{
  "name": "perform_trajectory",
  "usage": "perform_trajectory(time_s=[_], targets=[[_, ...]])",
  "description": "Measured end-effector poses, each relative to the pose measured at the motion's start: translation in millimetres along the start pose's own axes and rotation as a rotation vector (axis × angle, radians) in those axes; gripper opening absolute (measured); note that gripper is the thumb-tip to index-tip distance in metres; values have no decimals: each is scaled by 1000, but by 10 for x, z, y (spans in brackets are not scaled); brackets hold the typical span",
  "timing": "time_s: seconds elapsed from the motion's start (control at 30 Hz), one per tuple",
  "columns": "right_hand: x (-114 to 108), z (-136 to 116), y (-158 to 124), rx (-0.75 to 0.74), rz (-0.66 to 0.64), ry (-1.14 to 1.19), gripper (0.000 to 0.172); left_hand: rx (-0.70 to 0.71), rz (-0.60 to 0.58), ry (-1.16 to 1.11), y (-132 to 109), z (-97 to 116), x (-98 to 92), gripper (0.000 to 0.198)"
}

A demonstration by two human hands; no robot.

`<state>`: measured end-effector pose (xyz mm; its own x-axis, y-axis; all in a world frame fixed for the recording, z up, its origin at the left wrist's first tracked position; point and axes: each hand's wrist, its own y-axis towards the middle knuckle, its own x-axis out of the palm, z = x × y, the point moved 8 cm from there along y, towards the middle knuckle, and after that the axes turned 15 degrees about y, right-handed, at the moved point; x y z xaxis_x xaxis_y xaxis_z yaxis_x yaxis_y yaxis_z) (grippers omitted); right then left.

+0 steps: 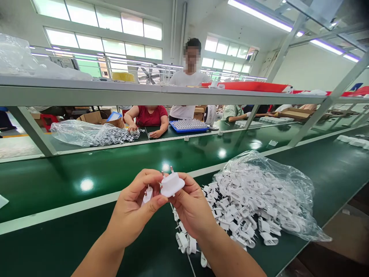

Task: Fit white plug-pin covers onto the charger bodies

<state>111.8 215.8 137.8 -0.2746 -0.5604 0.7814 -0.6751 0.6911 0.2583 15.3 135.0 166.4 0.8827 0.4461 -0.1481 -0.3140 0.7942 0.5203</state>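
Note:
Above the near worktop, my left hand (131,209) and my right hand (193,204) meet around a white two-pin plug piece (173,184). Its oval base faces me, and its two metal pins point up and away. The right fingers and thumb pinch its right side, while the left fingertips touch its left edge. A second white plug piece (148,195) is tucked in my left palm, partly hidden by the fingers. To the right of my hands lies a heap of similar white plug pieces (239,207), spilling from a clear plastic bag (302,184).
A green conveyor belt (115,173) runs across beyond the worktop, carrying a few small white pieces. A grey shelf (115,94) spans above it. Across the belt, a person in red (151,117) handles small parts beside a blue tray (188,125). Another person (190,73) stands behind.

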Motion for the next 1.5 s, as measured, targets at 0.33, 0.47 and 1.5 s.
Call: perform_trajectory(time_s=[0.33,0.47,1.5], targets=[[-15,-149,-18,-201,-16,-241,19,4,31,61,-4,11,-39,26],[237,-557,-281,-853,-126,-838,28,-168,17,40,-7,-158,-16,35],[353,-633,-680,-1439,-234,-1166,45,-324,-38,-443,-71,-207,203,16]])
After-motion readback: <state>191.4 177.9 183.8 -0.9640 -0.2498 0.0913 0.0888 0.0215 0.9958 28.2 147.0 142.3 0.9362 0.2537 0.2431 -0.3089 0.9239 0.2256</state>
